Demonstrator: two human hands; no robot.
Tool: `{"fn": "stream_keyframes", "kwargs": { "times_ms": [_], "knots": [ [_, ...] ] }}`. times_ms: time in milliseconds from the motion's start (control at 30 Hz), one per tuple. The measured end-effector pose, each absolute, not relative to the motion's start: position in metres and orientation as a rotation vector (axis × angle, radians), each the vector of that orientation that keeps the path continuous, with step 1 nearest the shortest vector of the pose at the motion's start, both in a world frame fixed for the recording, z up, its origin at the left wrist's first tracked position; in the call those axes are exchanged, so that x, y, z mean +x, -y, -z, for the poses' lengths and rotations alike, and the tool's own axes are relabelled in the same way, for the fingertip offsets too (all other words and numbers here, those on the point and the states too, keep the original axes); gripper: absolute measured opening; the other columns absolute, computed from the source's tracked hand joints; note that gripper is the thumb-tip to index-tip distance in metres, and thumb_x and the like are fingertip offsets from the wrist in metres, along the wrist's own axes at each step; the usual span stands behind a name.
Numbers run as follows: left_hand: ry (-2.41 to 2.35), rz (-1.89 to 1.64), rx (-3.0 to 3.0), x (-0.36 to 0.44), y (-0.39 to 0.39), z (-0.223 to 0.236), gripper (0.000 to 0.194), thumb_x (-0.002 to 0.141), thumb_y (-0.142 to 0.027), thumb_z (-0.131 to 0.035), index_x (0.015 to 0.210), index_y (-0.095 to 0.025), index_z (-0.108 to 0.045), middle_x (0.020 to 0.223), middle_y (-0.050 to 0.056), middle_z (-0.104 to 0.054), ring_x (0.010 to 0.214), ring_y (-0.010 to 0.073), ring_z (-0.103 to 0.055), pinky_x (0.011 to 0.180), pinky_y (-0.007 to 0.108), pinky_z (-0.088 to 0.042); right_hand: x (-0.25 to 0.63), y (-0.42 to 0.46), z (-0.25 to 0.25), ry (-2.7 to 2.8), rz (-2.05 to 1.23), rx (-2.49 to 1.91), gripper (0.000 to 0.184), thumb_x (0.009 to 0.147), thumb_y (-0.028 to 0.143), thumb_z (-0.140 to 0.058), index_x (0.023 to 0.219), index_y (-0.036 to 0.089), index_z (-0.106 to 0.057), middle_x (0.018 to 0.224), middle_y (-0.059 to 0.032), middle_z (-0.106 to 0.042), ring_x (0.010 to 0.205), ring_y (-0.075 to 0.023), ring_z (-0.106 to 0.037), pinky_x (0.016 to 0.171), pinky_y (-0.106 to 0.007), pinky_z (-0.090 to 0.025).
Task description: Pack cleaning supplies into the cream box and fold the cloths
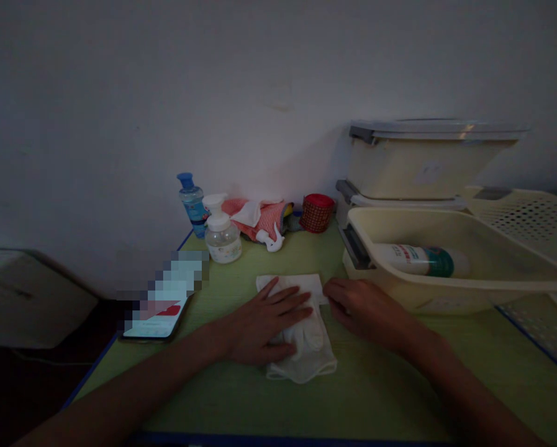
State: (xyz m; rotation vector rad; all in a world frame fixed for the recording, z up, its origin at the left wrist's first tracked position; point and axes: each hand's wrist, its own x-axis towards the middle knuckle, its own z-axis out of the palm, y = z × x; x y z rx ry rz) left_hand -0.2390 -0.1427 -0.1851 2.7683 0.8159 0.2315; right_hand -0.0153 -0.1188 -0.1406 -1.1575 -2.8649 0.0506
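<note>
A pair of thin white gloves (322,366), or one folded glove, lies on the green table in front of me. Glove fingers show in its middle, and a cuff edge spreads toward me. My left hand (269,323) rests flat on top with its fingers spread, covering the left part. At the upper right corner, my right hand (369,307) has its fingers closed in a pinch on the glove's edge. The fingertips there are partly hidden.
A phone (159,326) lies at the left. Behind stand a blue bottle (193,208), a pump bottle (224,242), a red-checked cloth (273,214) and a red roll (317,213). An open cream bin (427,301) with a white-green bottle (422,259) stands right, before a lidded box (399,167).
</note>
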Motion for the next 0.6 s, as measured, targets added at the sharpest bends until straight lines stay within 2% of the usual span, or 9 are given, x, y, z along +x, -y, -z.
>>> {"fn": "stream_keyframes", "kwargs": {
  "times_ms": [200, 367, 600],
  "knots": [
    [-0.820, -0.176, 2.768, -0.238, 0.142, 0.184, 0.062, 0.086, -0.043, -0.043, 0.139, -0.021, -0.022, 0.146, 0.011, -0.022, 0.136, 0.0264, -0.016, 0.108, 0.053, -0.002, -0.021, 0.115, 0.148, 2.699, 0.021, -1.038, 0.016, 0.081, 0.005, -0.044, 0.086, 0.013, -0.056, 0.082, -0.0071, -0.061, 0.069, -0.0162, -0.058, 0.061, -0.025, -0.042],
    [-0.821, -0.155, 2.767, -0.238, 0.142, 0.183, 0.061, 0.086, -0.043, -0.043, 0.139, -0.021, -0.022, 0.146, 0.011, -0.021, 0.136, 0.0259, -0.015, 0.108, 0.054, -0.003, -0.025, 0.115, 0.154, 2.655, -0.008, -0.886, 0.019, 0.080, 0.003, -0.044, 0.089, 0.013, -0.056, 0.090, -0.0098, -0.061, 0.081, -0.0189, -0.059, 0.071, -0.030, -0.048],
    [-0.849, -0.186, 2.775, -0.238, 0.144, 0.183, 0.058, 0.086, -0.042, -0.044, 0.137, -0.020, -0.028, 0.144, 0.016, -0.025, 0.135, 0.0276, -0.018, 0.108, 0.054, -0.006, -0.029, 0.113, 0.163, 2.569, -0.174, -0.836, 0.026, 0.081, 0.002, -0.038, 0.098, 0.013, -0.054, 0.097, -0.0107, -0.060, 0.088, -0.0184, -0.059, 0.077, -0.032, -0.050]
  ]
}}
